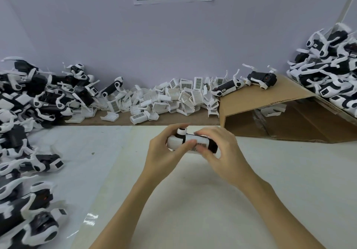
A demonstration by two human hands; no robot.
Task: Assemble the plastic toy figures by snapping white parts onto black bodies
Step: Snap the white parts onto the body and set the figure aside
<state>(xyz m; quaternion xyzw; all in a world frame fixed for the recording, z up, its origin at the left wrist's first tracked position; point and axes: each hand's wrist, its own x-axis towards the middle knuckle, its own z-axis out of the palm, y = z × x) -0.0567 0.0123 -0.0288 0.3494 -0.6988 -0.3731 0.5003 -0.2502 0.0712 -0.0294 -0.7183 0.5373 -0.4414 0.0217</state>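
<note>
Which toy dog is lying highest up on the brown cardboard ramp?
The black toy dog at the top of the cardboard ramp, legs sticking up. The other ramp dog lies lower, to its left, beside the white parts pile.

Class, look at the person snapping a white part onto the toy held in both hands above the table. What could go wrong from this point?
1. Both the left hand and right hand grip the toy figure in mid-air, unsupported; a hard press might make it slip or drop.
2. Fingers cover the white part's edges, so skin could get pinched, or a misaligned snap go unnoticed.
</note>
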